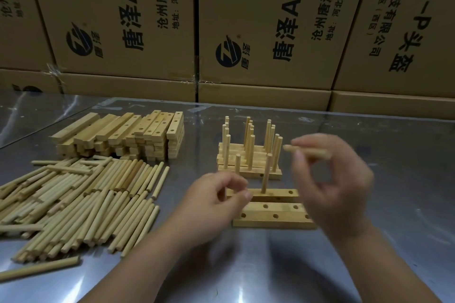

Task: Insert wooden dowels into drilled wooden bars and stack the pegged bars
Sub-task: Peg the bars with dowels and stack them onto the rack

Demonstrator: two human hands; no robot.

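A drilled bar [278, 193] lies on the metal table with one dowel [266, 172] upright in its middle hole. My left hand [214, 204] pinches a second upright dowel [237, 162] at the bar's left end. My right hand [334, 179], blurred, hovers above the bar's right end and pinches a loose dowel [307, 151] held roughly level. Two more drilled bars [273, 216] with open holes lie side by side just in front. Behind stands the stack of pegged bars [248, 157], several dowels pointing up.
A big loose pile of dowels [86, 199] covers the table's left side, with a single dowel [39, 269] nearer me. Behind it sits a stack of plain drilled bars [128, 135]. Printed cardboard boxes [246, 32] wall off the back of the table [394, 155].
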